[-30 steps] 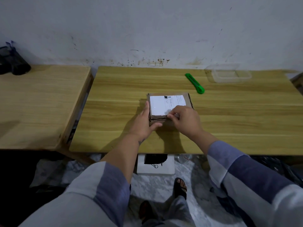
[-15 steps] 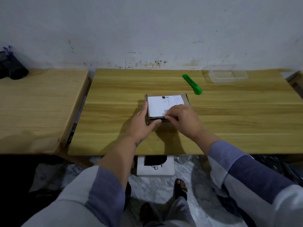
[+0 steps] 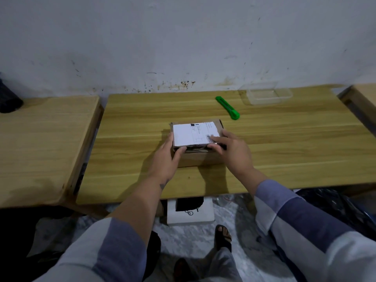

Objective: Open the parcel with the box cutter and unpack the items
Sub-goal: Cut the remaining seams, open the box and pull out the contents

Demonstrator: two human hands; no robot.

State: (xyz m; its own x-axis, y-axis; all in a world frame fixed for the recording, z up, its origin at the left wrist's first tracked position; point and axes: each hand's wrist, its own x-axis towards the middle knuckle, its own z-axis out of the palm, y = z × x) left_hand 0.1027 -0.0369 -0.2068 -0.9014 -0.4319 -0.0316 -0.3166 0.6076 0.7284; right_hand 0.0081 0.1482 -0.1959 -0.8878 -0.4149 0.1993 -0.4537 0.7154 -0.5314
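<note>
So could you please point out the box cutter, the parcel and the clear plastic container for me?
box cutter (image 3: 227, 107): head view, middle of its green handle.
parcel (image 3: 191, 133): head view, on the white shipping label on its top.
clear plastic container (image 3: 266, 96): head view, centre of its base, at the table's far right.

Label (image 3: 193, 134) on parcel (image 3: 198, 157): print, barcode, none legible
</note>
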